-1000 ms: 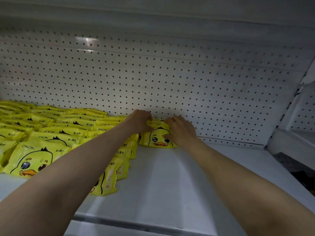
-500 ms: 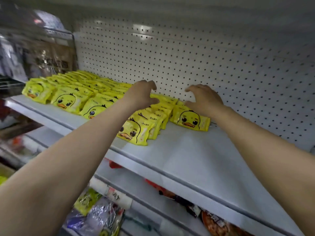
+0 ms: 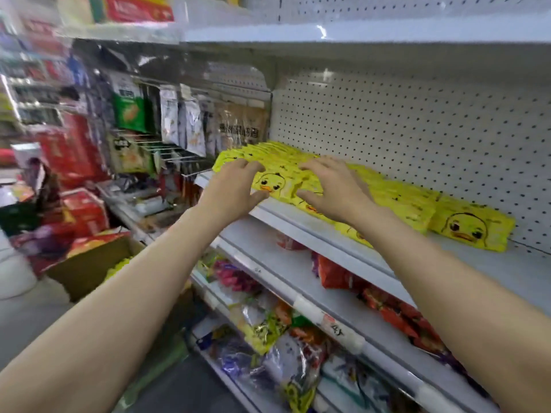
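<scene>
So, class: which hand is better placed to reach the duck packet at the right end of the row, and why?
Right. The right hand is spread over the row, nearer the end duck packet; the left hand lies further left and would have to cross it.

White pegboard wall [image 3: 417, 129] at far right, packets hanging on wire hooks [image 3: 185, 123] at far left (print too blurred to read), red cartons [image 3: 71, 150] left of them, open cardboard box [image 3: 89, 269] near left, red snack bags [image 3: 396, 311] on the lower shelf, shiny mixed bags [image 3: 277, 332] below.
</scene>
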`<move>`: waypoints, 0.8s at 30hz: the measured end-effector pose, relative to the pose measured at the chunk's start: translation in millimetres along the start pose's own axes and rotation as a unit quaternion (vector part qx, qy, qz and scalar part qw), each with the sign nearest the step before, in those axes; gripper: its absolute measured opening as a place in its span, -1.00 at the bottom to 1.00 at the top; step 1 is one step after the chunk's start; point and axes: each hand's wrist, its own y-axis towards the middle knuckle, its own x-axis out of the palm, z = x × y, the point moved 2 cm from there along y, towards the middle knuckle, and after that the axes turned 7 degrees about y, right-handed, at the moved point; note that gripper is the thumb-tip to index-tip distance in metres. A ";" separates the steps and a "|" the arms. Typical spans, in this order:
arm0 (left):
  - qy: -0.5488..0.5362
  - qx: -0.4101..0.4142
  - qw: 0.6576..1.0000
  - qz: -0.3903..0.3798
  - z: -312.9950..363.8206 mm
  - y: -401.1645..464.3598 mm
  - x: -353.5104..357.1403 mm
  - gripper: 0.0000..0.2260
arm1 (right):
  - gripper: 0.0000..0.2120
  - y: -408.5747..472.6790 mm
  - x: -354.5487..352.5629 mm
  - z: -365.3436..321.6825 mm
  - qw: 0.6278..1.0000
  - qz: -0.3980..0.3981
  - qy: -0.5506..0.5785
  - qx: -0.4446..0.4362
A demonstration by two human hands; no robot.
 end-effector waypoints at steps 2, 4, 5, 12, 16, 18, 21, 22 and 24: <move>0.021 -0.016 1.000 0.000 -47.0 -28.5 -17.0 -0.52 | -0.48 5.1 20.5 -50.4 0.999 -0.003 0.040 -0.029; 0.037 -0.033 0.999 0.003 -87.6 -56.0 -32.0 -0.52 | -0.50 8.9 39.6 -95.0 0.997 -0.014 0.057 -0.045; 0.044 -0.040 0.998 0.002 -104.8 -68.6 -37.8 -0.53 | -0.50 11.1 49.0 -114.4 0.997 -0.011 0.060 -0.052; 0.065 -0.089 0.994 -0.016 -201.8 -133.2 -53.2 -0.57 | -0.49 32.7 111.2 -208.8 0.992 -0.044 0.084 -0.081; 0.078 -0.116 0.990 -0.011 -244.3 -150.2 -46.4 -0.59 | -0.50 56.7 147.6 -239.1 0.984 -0.080 0.112 -0.110; 0.086 -0.127 0.988 -0.019 -265.7 -153.9 -37.8 -0.59 | -0.50 72.2 169.2 -250.7 0.981 -0.093 0.121 -0.122; 0.092 -0.146 0.984 -0.040 -308.0 -149.1 -18.0 -0.59 | -0.49 107.1 208.3 -263.2 0.978 -0.105 0.130 -0.127; 0.093 -0.152 0.983 -0.049 -323.7 -145.6 -9.1 -0.59 | -0.49 119.8 223.9 -266.6 0.977 -0.109 0.133 -0.129; 0.096 -0.160 0.980 -0.070 -355.5 -137.0 12.4 -0.58 | -0.50 145.4 257.7 -272.3 0.974 -0.126 0.133 -0.130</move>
